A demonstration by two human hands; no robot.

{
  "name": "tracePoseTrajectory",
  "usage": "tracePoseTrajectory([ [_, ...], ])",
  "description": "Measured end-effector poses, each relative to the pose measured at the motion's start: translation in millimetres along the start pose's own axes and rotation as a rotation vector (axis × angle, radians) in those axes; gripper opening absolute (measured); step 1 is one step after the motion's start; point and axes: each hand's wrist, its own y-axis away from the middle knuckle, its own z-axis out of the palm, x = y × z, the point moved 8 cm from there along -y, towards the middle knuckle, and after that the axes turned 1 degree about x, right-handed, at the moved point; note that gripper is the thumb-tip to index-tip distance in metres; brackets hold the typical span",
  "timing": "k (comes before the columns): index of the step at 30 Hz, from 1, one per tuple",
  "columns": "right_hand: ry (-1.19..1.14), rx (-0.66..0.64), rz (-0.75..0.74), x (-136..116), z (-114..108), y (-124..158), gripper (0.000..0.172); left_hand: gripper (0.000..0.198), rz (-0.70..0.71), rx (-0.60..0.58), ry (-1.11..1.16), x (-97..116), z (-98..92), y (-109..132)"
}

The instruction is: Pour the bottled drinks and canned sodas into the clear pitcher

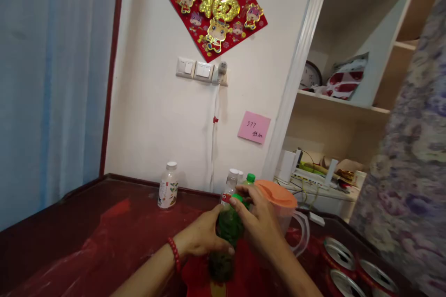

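A green plastic bottle (228, 225) stands in front of me over the dark red table, slightly blurred. My left hand (205, 234) is wrapped around its body, a red bead bracelet on the wrist. At the bottle's top, my right hand (259, 218) has its thumb and fingers closed about the green cap (237, 198). Right behind the hands are a clear bottle with a white cap (232, 178) and another green-capped bottle (250, 178), both partly hidden. Beside my right hand is a clear pitcher with an orange lid (277, 193).
A white labelled bottle (168, 188) stands at the back left of the table (80, 232). Several opened drink cans (339, 253) sit at the front right. A small white object (316, 218) lies near the right edge. Behind are the wall and a shelf unit (344, 100).
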Motion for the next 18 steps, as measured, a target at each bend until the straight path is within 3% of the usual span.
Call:
tracePoseTrajectory([
  [11, -0.117, 0.145, -0.021, 7, 1, 10, 0.02, 0.073, -0.028, 0.001, -0.086, -13, -3.5, -4],
  [18, -0.233, 0.284, -0.085, -12, -40, 8, 0.021, 0.075, -0.018, -0.004, -0.057, 5, -2.0, -3],
])
